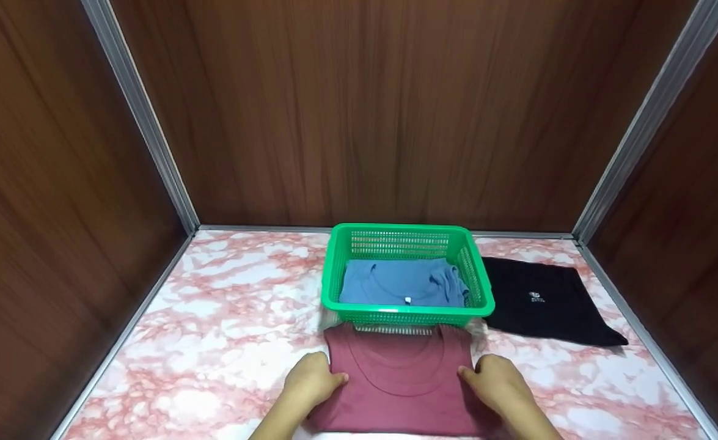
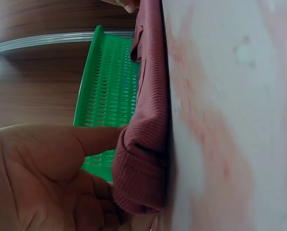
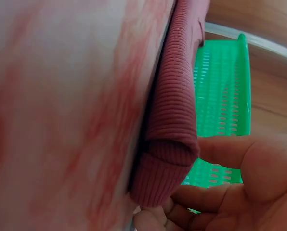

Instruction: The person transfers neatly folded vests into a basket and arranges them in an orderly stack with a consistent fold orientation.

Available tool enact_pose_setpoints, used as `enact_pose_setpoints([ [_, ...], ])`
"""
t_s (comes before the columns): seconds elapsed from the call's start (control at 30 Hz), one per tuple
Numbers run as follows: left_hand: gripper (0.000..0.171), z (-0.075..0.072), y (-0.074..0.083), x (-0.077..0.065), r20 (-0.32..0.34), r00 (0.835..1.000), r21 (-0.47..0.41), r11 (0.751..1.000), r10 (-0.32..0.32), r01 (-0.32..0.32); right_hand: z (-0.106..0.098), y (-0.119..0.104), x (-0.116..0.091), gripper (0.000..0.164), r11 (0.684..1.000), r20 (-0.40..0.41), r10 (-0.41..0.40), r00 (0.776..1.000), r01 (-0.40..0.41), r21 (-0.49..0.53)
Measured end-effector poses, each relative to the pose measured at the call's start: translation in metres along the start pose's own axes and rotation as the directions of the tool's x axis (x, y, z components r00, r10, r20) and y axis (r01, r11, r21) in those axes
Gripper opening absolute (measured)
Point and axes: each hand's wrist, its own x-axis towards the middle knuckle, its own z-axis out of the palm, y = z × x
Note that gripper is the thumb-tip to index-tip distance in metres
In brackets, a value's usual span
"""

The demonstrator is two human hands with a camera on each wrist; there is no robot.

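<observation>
A folded maroon ribbed top (image 1: 395, 391) with a round neckline lies at the front of the table. My left hand (image 1: 315, 380) grips its left side, thumb on top and fingers curled beneath the edge. On the opposite side my right hand (image 1: 494, 382) pinches the fabric the same way. Both wrist views show the thick folded edge of the top (image 2: 148, 125) between thumb and fingers, close over the table surface. Just behind the top's neckline stands a green plastic basket (image 1: 484, 287), with a folded blue shirt (image 1: 395, 284) inside it.
A folded black garment (image 1: 542, 299) with a small white print lies to the right of the basket. The table (image 1: 212, 342) has a pink and white marbled surface. Brown wood-grain panels (image 1: 383, 122) with metal corner strips enclose it at the back and sides.
</observation>
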Motion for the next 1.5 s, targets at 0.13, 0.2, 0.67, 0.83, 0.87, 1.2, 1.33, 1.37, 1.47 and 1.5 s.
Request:
enact_pose_setpoints([
  [0.13, 0.039, 0.003, 0.001, 0.003, -0.024, 1.0, 0.014, 1.0, -0.003, 0.003, 0.002, -0.004, 0.003, 0.034, 0.999, 0.007, 0.014, 1.0, -0.013, -0.034],
  [0.2, 0.038, 0.004, 0.001, 0.004, -0.032, 0.999, 0.019, 1.0, -0.003, 0.004, 0.003, -0.006, 0.004, 0.033, 0.999, 0.007, 0.018, 1.0, -0.018, -0.047],
  [0.67, 0.027, 0.005, 0.013, 0.007, -0.021, 1.0, 0.068, 0.998, 0.008, -0.007, 0.003, -0.005, 0.01, 0.03, 0.999, -0.004, -0.019, 1.0, 0.019, -0.047],
  [0.83, 0.029, 0.008, 0.014, 0.008, -0.031, 1.0, 0.078, 0.997, 0.0, 0.002, 0.003, -0.008, 0.011, 0.028, 0.997, -0.016, -0.061, 0.998, 0.06, -0.047],
  [0.87, 0.029, 0.009, 0.014, 0.008, -0.038, 0.999, 0.077, 0.997, 0.003, 0.0, 0.004, -0.008, 0.011, 0.028, 0.996, -0.019, -0.072, 0.997, 0.072, -0.046],
  [1.2, 0.03, 0.012, 0.011, 0.006, -0.071, 0.996, 0.014, 0.999, 0.047, -0.046, 0.009, -0.007, 0.013, 0.034, 0.993, -0.024, -0.119, 0.993, 0.119, -0.019],
  [1.33, 0.03, 0.01, 0.009, 0.005, -0.063, 0.996, -0.021, 0.998, 0.055, -0.056, 0.009, -0.007, 0.014, 0.031, 0.994, -0.022, -0.108, 0.994, 0.108, 0.027],
  [1.37, 0.03, 0.009, 0.009, 0.005, -0.058, 0.997, -0.031, 0.998, 0.058, -0.06, 0.009, -0.006, 0.015, 0.03, 0.993, -0.021, -0.105, 0.994, 0.106, 0.044],
  [1.47, 0.027, 0.007, 0.008, 0.005, -0.031, 0.998, -0.072, 0.995, 0.064, -0.066, 0.008, -0.005, 0.015, 0.025, 0.991, -0.006, -0.094, 0.996, 0.094, 0.097],
  [1.5, 0.026, 0.006, 0.007, 0.005, -0.021, 0.998, -0.088, 0.994, 0.067, -0.069, 0.008, -0.005, 0.015, 0.025, 0.989, 0.003, -0.09, 0.996, 0.089, 0.117],
])
